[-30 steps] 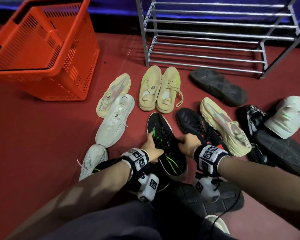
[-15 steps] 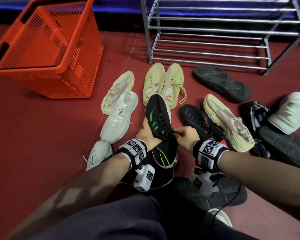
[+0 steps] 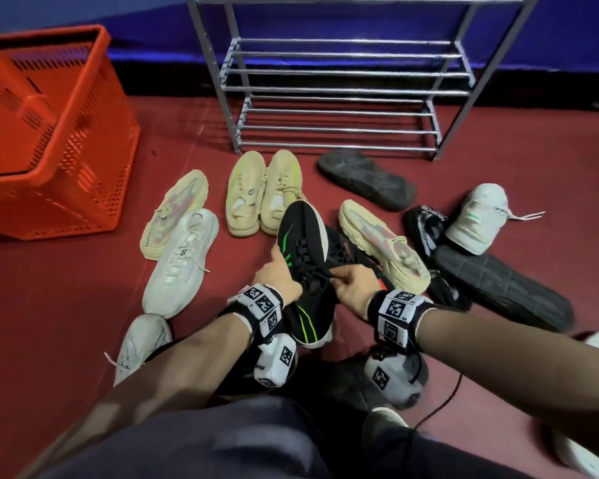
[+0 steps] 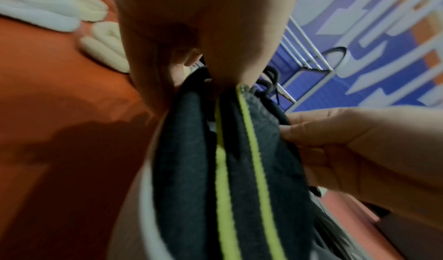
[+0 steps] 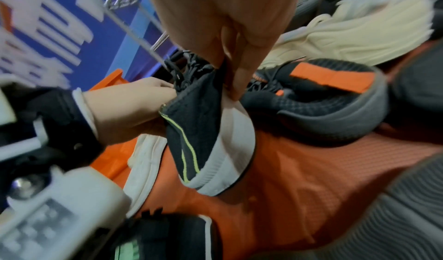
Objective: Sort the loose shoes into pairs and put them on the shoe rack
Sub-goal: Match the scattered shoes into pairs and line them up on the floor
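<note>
You've got the black/green shoe [image 3: 301, 257] up off the floor now, L hand [image 3: 279, 274] & R hand [image 3: 355, 288] both gripping its collar, mid-pile near you w/ rack [image 3: 339, 98] far ahead, so mate's next.

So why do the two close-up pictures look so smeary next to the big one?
Head view: fairly sharp, though the shoe rack bows from the wide lens. Left wrist view: black and green sneaker soft, background streaked. Right wrist view: wall lettering and cream shoe smeared by motion blur.
</note>
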`<state>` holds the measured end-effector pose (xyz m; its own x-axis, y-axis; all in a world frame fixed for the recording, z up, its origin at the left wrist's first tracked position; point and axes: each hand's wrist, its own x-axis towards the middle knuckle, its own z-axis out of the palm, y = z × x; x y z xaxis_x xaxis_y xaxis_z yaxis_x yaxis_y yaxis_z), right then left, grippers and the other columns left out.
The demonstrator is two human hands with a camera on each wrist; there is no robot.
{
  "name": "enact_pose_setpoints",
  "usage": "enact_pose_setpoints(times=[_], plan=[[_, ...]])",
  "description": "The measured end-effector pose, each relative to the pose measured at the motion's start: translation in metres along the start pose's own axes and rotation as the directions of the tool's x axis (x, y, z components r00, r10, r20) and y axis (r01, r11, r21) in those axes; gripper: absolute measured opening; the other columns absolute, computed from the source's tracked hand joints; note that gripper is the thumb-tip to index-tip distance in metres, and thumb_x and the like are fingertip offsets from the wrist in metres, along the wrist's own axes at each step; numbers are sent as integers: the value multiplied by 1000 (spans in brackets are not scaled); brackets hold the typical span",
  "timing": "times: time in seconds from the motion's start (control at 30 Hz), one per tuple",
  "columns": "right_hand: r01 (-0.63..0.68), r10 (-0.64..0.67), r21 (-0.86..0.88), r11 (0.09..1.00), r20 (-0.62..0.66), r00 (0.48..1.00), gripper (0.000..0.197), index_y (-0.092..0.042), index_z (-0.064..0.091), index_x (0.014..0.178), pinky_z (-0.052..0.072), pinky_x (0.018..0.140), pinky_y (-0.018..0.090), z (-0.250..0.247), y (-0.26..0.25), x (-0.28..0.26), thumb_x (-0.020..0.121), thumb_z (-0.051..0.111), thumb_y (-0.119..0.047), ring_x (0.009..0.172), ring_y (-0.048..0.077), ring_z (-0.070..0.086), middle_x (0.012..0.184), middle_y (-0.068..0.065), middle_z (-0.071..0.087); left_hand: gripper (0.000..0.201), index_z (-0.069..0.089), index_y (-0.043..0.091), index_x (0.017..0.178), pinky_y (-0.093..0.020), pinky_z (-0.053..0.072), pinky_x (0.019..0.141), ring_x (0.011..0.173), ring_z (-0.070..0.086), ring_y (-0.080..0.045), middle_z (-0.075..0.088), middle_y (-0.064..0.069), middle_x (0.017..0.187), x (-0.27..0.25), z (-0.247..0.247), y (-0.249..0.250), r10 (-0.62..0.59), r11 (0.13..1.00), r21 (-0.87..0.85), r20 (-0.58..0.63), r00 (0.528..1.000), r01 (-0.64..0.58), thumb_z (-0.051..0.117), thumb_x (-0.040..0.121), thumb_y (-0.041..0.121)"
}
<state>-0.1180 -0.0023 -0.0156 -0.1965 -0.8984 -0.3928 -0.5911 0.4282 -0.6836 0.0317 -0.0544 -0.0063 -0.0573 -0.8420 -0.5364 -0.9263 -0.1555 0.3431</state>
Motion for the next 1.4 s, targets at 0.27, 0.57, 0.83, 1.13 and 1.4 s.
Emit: enact_pose_setpoints(times=[0.27, 0.57, 0.83, 1.13, 1.4], plan=[[-113, 132, 106, 988, -193, 972, 29, -12, 69, 117, 34, 86, 8, -69, 37, -1, 92, 55, -10, 116, 21, 59, 118, 6, 68, 32, 46, 5, 123, -42, 46, 86, 108, 57, -41, 62, -22, 116, 4, 14, 86, 273, 959, 123, -149, 950, -256, 42, 94, 17], [-303, 245, -148, 941, -317, 916, 26, -10, 64, 113, 50, 87, 32, -150, 101, 11, 88, 57, -12, 103, 28, 63, 113, 11, 66, 33, 42, 4, 126, -46, 43, 86, 106, 56, -46, 56, -22, 121, 11, 33, 142, 418, 907, 150, -209, 884, -394, 36, 94, 9], [-635, 550, -474, 611, -324, 770, 89, 1, 37, 131, 45, 98, 44, -176, 182, 2, 68, 84, -41, 122, 34, 48, 129, 15, 43, 35, 42, 0, 128, -46, 42, 91, 110, 55, -45, 57, -24, 119, 33, 46, 122, 334, 942, 109, -187, 924, -318, 39, 94, 10], [-547, 440, -572, 611, -329, 836, 85, -9, 34, 130, 43, 95, 49, -167, 190, 20, 64, 86, -25, 125, 31, 43, 131, 10, 42, 34, 45, 1, 127, -46, 42, 91, 109, 54, -45, 57, -24, 120, 45, 52, 113, 318, 947, 95, -179, 931, -306, 38, 94, 8], [-491, 295, -430, 758, -445, 846, 41, -7, 50, 118, 42, 97, 46, -186, 201, 15, 84, 59, -28, 112, 37, 53, 120, 16, 52, 35, 45, 0, 127, -45, 41, 91, 110, 54, -44, 56, -24, 121, 45, 54, 114, 320, 947, 84, -197, 927, -309, 38, 94, 7]])
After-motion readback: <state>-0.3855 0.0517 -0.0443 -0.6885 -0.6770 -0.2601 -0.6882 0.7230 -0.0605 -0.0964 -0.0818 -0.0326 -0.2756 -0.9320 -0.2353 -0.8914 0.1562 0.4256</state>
